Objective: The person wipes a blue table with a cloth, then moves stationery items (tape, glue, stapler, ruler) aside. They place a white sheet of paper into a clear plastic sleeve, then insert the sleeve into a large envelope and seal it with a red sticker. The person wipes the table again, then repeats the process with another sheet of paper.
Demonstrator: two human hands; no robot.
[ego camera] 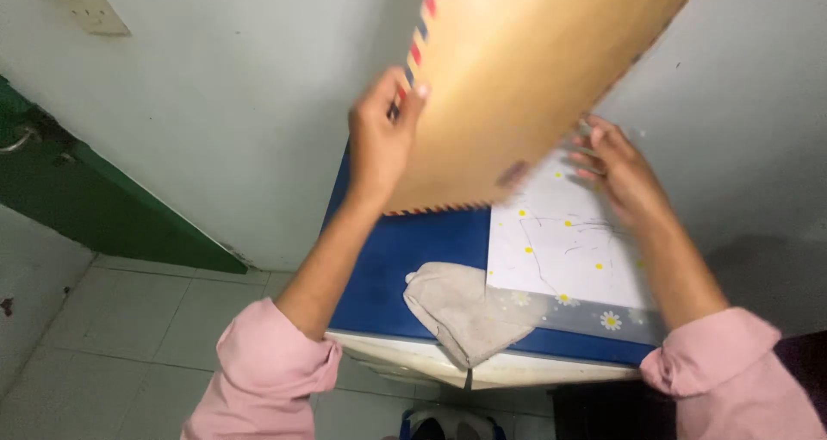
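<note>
Head view, left hand (379, 138) pinching tan striped-edge envelope (525, 78), right hand (622, 174) blurred, fingers seemingly apart.

- A blue tabletop (405, 259) with a pale front edge stands against the wall.
- A crumpled grey cloth (465, 311) lies near the tabletop's front edge.
- A pale wall (215, 130) carries a socket plate (89, 9) high on the left.
- A green door (77, 199) stands at left.
- The floor (129, 337) is pale tile.
</note>
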